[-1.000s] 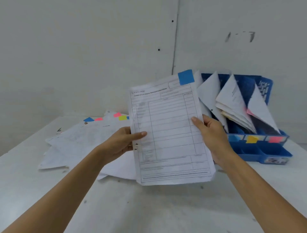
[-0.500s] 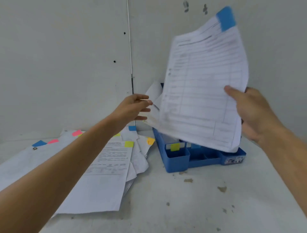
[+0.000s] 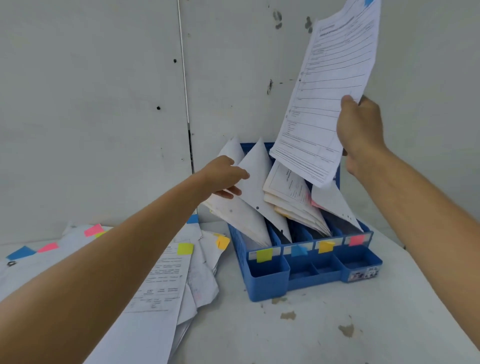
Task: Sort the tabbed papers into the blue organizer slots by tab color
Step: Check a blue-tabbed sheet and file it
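Note:
My right hand [image 3: 361,130] grips a printed sheet [image 3: 330,85] by its right edge and holds it high over the blue organizer [image 3: 270,285]. The sheet's blue tab [image 3: 368,2] is cut off by the top of the view. The organizer's slots carry a yellow label [image 3: 264,254], a blue label [image 3: 298,250], an orange label [image 3: 326,246] and a pink label [image 3: 356,240], and each slot holds leaning papers. My left hand [image 3: 223,179] reaches into the left slots. Its thumb lies on the front of the white sheet [image 3: 259,182] in the blue-labelled slot, with its fingers behind that sheet's edge.
A loose pile of tabbed papers [image 3: 166,280] spreads over the white table to the left of the organizer, under my left forearm. Its tabs are yellow, orange, pink and blue. The organizer stands against the grey wall. Small stains [image 3: 345,330] mark the table in front.
My right hand has lifted the blue-tabbed sheet higher and to the right. My left hand let go of it a second ago, and now has reached forward onto the papers in the organizer.

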